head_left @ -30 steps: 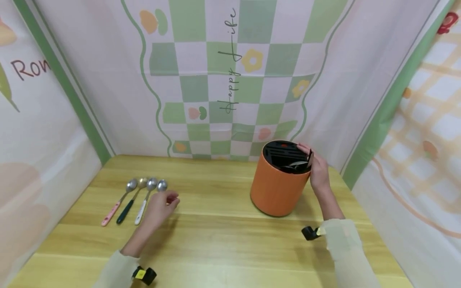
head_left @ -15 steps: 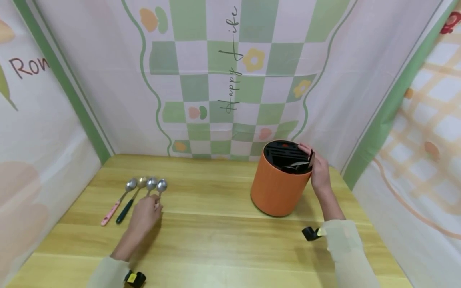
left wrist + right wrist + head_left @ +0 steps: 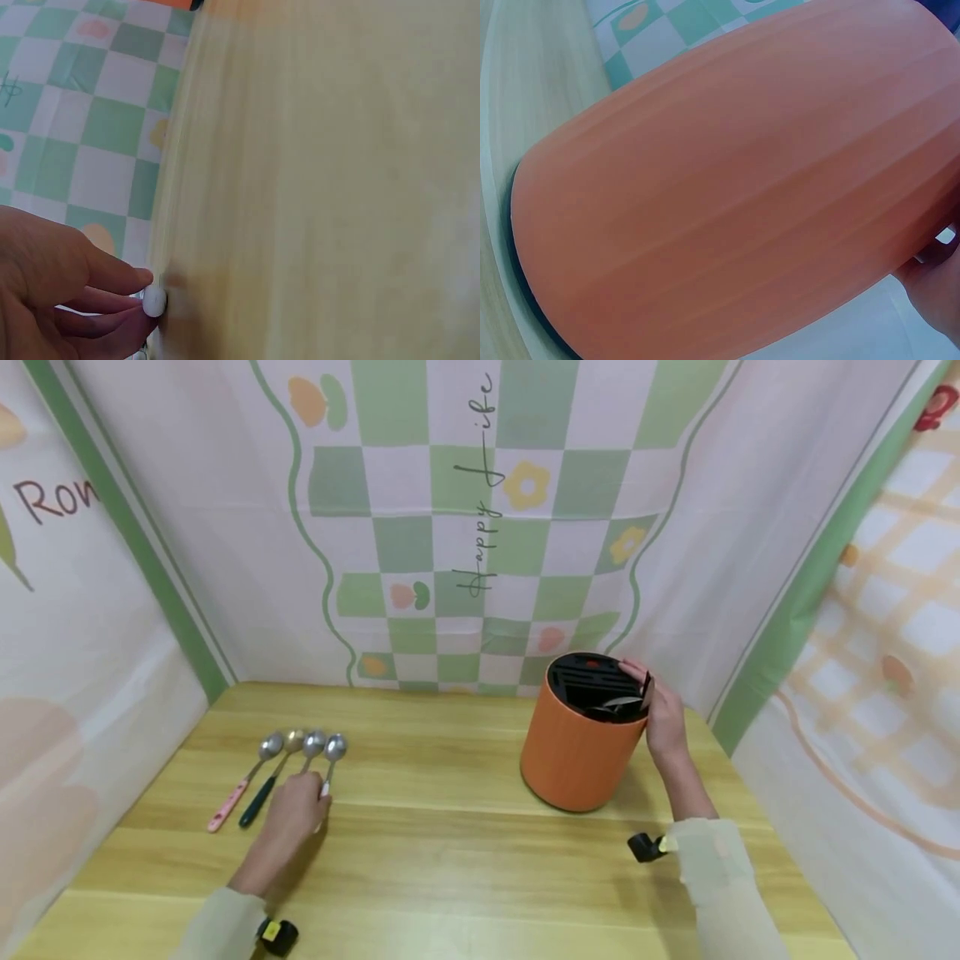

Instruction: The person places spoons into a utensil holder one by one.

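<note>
My left hand pinches the white handle of the rightmost spoon between thumb and fingers. Beside it lie a pink-handled spoon, a dark green-handled spoon and another metal spoon whose handle is hidden by the hand. On the right, an orange utensil holder stands upright, its black top slotted at the back and holding some metal pieces in a front compartment. My right hand grips its right rim, fingers along the top edge; in the right wrist view the holder's wall hides most of that hand.
The wooden table meets a checked cloth backdrop at its back edge. Printed cloth walls rise on the left and right. Bare tabletop lies between the spoons and the holder.
My left hand has moved left and down from above the spoons and taken hold of the rightmost spoon's white handle. My right hand and the holder stay in place.
</note>
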The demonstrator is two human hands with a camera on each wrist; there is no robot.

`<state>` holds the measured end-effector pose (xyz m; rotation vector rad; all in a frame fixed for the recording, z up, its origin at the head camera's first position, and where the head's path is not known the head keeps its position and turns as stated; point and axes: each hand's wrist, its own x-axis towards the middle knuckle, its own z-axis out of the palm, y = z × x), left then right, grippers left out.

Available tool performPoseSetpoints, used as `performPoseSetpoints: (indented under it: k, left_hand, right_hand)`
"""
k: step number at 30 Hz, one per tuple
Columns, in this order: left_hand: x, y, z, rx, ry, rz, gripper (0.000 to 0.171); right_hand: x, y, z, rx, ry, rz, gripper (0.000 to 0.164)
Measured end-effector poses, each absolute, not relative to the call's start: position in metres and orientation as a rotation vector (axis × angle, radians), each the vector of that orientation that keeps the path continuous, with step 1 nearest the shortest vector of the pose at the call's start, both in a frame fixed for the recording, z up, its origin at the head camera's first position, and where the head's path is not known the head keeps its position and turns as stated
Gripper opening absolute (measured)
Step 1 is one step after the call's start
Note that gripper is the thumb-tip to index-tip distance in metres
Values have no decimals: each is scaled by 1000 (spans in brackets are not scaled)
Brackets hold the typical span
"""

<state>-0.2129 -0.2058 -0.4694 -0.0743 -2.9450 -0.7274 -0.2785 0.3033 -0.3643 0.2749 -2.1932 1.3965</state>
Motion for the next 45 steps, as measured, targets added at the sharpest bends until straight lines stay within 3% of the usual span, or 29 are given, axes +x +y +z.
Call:
performPoseSetpoints:
  k: [13,25,45]
  left_hand:
    - [-225,-210,-465,-72,-3054,-701,22]
    - [-228,-209,-463,-17,-3120,-881,10]
    - [-225,-203,-457,-93,-3007,-1196,11]
  right_hand:
    - [-277,303,-364,263,-2206,1417,51]
    - [-279,304,-364,262,-2212,1384,49]
    - [-276,304,-363,251,-2248,1373,51]
